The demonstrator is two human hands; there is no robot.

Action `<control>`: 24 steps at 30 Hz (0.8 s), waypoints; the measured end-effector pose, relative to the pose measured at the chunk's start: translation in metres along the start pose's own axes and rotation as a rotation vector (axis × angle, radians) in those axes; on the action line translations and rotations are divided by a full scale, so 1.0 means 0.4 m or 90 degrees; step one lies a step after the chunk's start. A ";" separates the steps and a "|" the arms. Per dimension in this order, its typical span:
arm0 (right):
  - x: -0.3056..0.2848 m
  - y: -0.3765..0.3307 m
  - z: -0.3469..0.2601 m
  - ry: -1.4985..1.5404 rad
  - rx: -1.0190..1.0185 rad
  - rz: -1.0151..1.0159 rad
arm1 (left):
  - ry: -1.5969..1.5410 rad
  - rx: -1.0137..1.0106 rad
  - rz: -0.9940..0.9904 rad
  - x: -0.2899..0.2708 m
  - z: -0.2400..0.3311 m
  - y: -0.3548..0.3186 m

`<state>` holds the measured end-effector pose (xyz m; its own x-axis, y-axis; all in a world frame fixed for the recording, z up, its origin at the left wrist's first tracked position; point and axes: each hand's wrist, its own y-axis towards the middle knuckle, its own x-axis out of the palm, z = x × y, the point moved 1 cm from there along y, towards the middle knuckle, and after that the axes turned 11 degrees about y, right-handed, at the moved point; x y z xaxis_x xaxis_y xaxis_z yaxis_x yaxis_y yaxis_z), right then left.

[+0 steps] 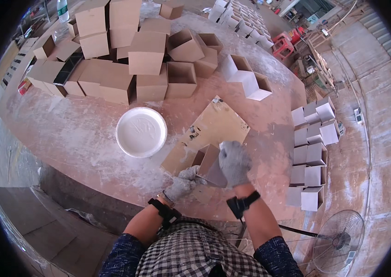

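A small open-topped cardboard box [211, 170] is tilted in front of me, brown inside, with a greyish, wet-looking side toward my right hand. My left hand [184, 183], in a grey glove, grips its lower left edge. Against the box's right side is my right hand [236, 162], also gloved, its fingers curled closed. Something white shows at its fingertips; I cannot make out what it is. Under the box lies a tan board [218, 122] with dark scuffs and white smears. Left of the board stands a round white basin [118, 134] with white paste inside.
Stacked brown boxes [147, 53] fill the table's far left. Two white-coated boxes [256, 94] stand at far right. More white boxes [313, 154] sit in rows beyond the table's right edge. A fan [340, 240] stands at lower right, red stools [284, 46] farther back.
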<state>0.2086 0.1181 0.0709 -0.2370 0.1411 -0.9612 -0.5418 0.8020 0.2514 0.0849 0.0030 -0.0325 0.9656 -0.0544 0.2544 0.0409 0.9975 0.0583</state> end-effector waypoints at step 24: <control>0.020 0.037 -0.053 -0.053 -0.022 0.004 | -0.036 0.002 -0.044 -0.005 -0.038 0.001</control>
<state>0.1817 0.1189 0.0694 -0.1732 0.1957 -0.9652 -0.5683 0.7806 0.2603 0.0868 0.0042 -0.0476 0.9446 -0.1258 0.3031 0.1061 0.9911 0.0806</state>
